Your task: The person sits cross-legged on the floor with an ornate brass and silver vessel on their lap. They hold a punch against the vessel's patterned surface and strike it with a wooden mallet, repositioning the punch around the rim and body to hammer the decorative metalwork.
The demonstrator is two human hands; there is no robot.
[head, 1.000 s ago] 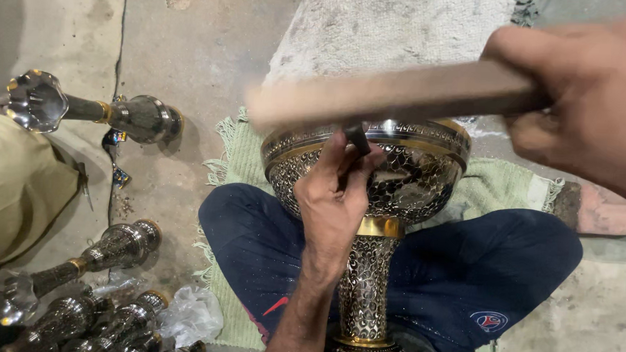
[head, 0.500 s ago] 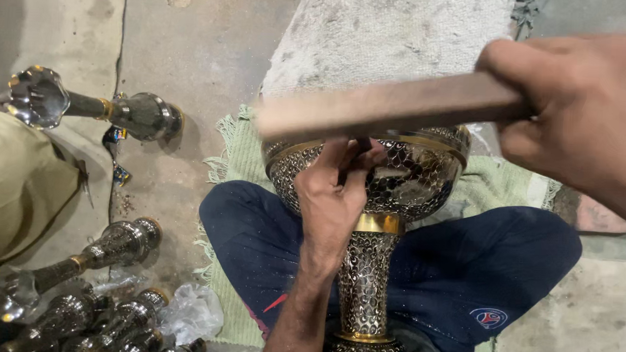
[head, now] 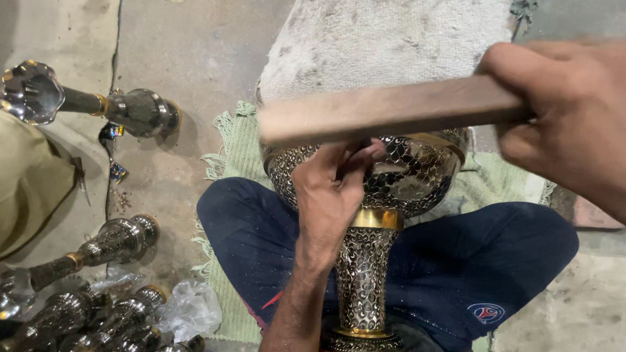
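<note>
Right hand: the right hand [head: 582, 124] is in the upper right of the frame, very close to the camera. It is clenched around one end of a flat wooden stick [head: 386, 110].
Wooden stick: it reaches from the right hand toward the middle of the frame. It is blurry. Its free end sits above the rim of the vase.
Left hand: the left hand [head: 332, 191] comes up from the bottom middle. Its fingers pinch a small dark tool [head: 360, 151] against the bowl of the vase. Most of the tool is hidden, so I cannot tell what kind it is.
Vase: one big metal vase [head: 404, 176] with tiny cut patterns and gold bands stands in the middle, between the person's crossed legs in dark blue trousers [head: 464, 267]. The left hand touches its bowl. The stick is just above it.
Badge: one small round badge [head: 486, 313], blue with red, is sewn on the trouser leg at the lower right.
Mat: one pale green mat [head: 233, 141] with a fringe lies on the floor under the legs.
Other vases: two lie on the floor at the left, one at the upper left [head: 84, 104] and one lower down [head: 77, 257]. More are heaped in the lower left corner [head: 88, 321], too crowded to count.
Plastic bag: one crumpled clear bag [head: 191, 310] lies beside the heap.
</note>
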